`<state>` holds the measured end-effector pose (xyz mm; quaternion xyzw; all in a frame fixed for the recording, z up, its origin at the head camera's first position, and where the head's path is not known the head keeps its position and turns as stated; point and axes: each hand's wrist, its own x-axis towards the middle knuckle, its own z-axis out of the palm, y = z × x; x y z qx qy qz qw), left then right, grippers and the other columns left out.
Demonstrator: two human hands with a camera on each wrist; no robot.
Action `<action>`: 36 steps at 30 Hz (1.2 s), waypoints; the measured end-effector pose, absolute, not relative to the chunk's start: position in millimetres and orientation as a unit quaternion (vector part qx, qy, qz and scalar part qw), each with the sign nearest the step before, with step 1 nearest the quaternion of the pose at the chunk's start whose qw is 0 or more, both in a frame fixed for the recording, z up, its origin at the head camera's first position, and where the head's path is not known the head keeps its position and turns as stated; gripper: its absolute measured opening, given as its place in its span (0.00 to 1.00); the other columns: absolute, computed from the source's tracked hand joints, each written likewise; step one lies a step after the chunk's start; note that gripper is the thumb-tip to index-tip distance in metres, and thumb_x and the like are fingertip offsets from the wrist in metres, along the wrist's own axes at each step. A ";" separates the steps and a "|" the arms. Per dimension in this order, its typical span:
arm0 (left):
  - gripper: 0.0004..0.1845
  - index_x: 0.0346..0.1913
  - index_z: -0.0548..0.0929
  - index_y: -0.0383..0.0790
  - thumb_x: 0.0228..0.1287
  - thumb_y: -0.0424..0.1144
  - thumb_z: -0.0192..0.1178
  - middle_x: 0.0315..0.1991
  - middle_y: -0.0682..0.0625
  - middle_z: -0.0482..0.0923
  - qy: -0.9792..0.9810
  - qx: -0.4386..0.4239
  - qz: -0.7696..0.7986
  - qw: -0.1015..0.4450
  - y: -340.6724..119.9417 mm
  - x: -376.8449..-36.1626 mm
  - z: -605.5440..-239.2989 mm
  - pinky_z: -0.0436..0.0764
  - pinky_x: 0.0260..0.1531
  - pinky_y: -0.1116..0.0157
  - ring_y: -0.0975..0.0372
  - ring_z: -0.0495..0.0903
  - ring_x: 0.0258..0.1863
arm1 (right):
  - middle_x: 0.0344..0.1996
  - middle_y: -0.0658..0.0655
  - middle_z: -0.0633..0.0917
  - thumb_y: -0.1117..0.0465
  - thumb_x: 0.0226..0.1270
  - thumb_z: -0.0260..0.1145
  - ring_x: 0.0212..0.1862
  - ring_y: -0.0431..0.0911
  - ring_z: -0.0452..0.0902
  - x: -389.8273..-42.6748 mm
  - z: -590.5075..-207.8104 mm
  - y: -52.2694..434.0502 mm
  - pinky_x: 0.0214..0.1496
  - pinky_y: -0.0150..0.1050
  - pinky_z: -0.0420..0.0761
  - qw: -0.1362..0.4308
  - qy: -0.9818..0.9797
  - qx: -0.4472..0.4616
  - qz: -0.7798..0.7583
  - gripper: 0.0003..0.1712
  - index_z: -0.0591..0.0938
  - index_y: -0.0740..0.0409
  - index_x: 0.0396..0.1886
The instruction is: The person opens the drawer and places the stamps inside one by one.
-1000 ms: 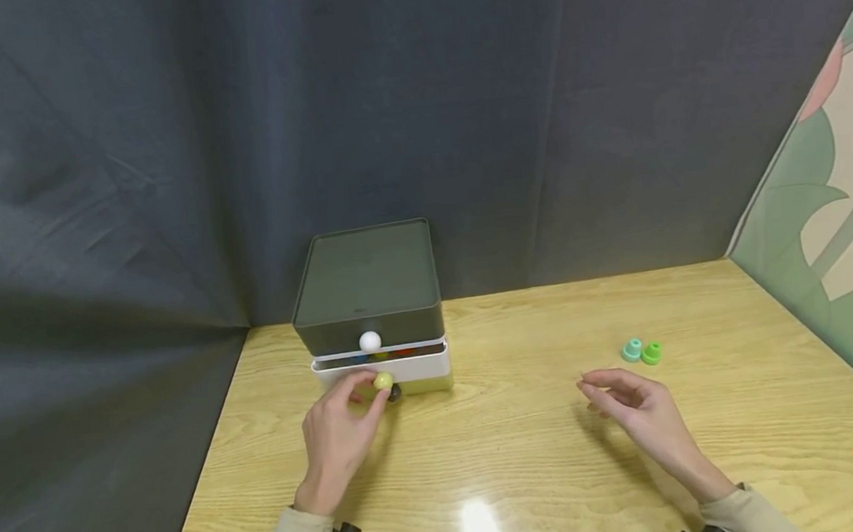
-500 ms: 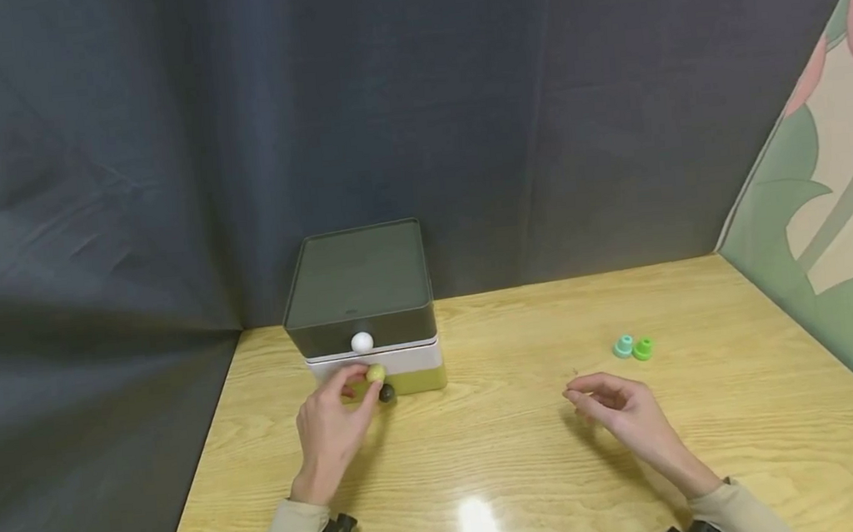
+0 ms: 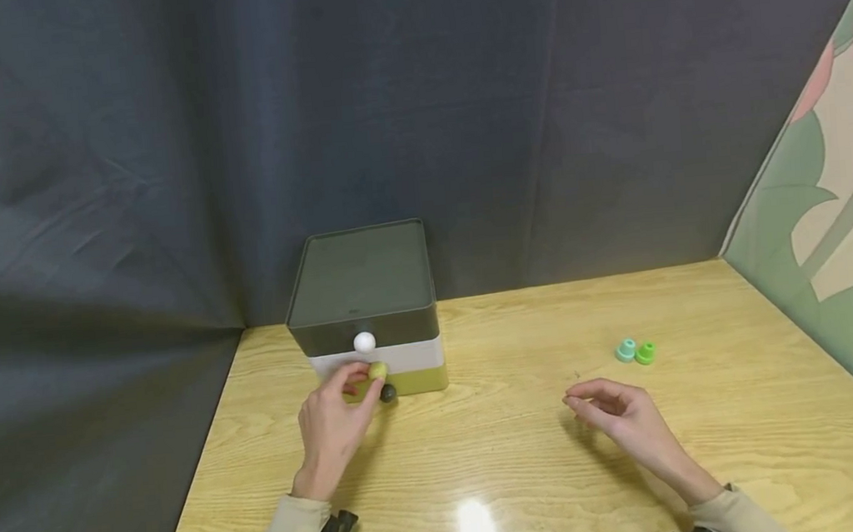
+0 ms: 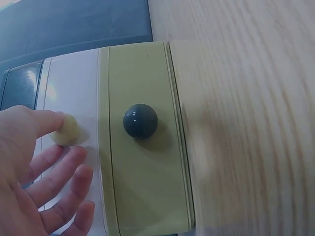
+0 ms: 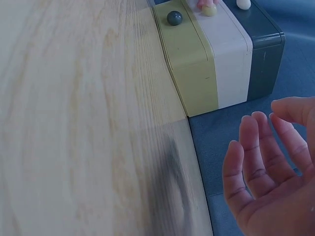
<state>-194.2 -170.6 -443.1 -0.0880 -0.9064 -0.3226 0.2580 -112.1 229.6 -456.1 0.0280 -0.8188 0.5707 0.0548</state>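
Observation:
A small three-drawer box [image 3: 360, 279] stands at the back left of the wooden table [image 3: 517, 459]. It has a dark grey top tier with a white knob [image 3: 364, 343], a white middle drawer [image 3: 411, 356] and an olive bottom drawer [image 4: 142, 172] with a dark knob [image 4: 140, 120]. All three drawers sit flush. My left hand [image 3: 334, 428] reaches the white drawer, one fingertip [image 4: 47, 123] touching its yellow knob [image 4: 65, 131], the other fingers spread loosely below. Over the table to the right, my right hand [image 3: 619, 418] holds nothing, its fingers loosely curled [image 5: 266, 167].
Two small caps, one teal [image 3: 626, 350] and one green [image 3: 646, 353], lie on the table beyond my right hand. Dark curtain closes the back and left sides. A patterned green and beige panel [image 3: 828, 209] borders the right edge.
The white middle drawer, slightly open a second ago with coloured items showing inside, has slid shut. My left hand went forward with its knob. The right hand barely shifted.

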 end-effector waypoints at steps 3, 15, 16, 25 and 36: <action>0.15 0.47 0.91 0.51 0.63 0.53 0.76 0.40 0.56 0.93 -0.915 -0.077 -0.316 0.240 -171.6 -192.9 -445.1 0.81 0.30 0.56 0.59 0.89 0.33 | 0.46 0.54 0.93 0.61 0.77 0.70 0.40 0.39 0.89 -111.7 -455.6 229.7 0.43 0.36 0.88 0.053 -0.819 0.026 0.570 0.13 0.88 0.64 0.53; 0.18 0.41 0.91 0.54 0.61 0.63 0.73 0.37 0.60 0.92 -0.955 -0.034 -0.265 0.132 -166.6 -194.7 -457.6 0.80 0.33 0.56 0.57 0.89 0.35 | 0.47 0.51 0.93 0.60 0.77 0.69 0.44 0.40 0.90 -109.5 -453.9 230.2 0.45 0.36 0.89 0.046 -0.820 0.022 0.570 0.13 0.88 0.63 0.54; 0.18 0.40 0.91 0.54 0.61 0.63 0.73 0.36 0.60 0.92 -0.956 -0.032 -0.263 0.128 -165.6 -195.3 -458.0 0.81 0.33 0.56 0.56 0.89 0.36 | 0.47 0.51 0.93 0.60 0.77 0.69 0.44 0.40 0.90 -109.5 -453.8 230.0 0.45 0.36 0.89 0.047 -0.820 0.023 0.571 0.13 0.88 0.63 0.54; 0.17 0.36 0.94 0.48 0.64 0.58 0.72 0.31 0.55 0.92 -0.963 -0.039 -0.238 0.121 -160.6 -199.3 -463.0 0.80 0.26 0.57 0.56 0.88 0.28 | 0.47 0.51 0.93 0.60 0.77 0.69 0.43 0.41 0.90 -109.5 -453.6 228.9 0.47 0.36 0.89 0.033 -0.812 0.026 0.583 0.15 0.87 0.65 0.55; 0.15 0.20 0.88 0.57 0.62 0.56 0.72 0.20 0.61 0.85 -0.964 -0.054 -0.225 0.130 -161.9 -190.6 -462.6 0.72 0.21 0.62 0.61 0.81 0.21 | 0.48 0.57 0.92 0.61 0.78 0.68 0.41 0.41 0.90 -111.0 -450.6 234.7 0.45 0.38 0.89 0.045 -0.827 0.045 0.559 0.12 0.88 0.62 0.54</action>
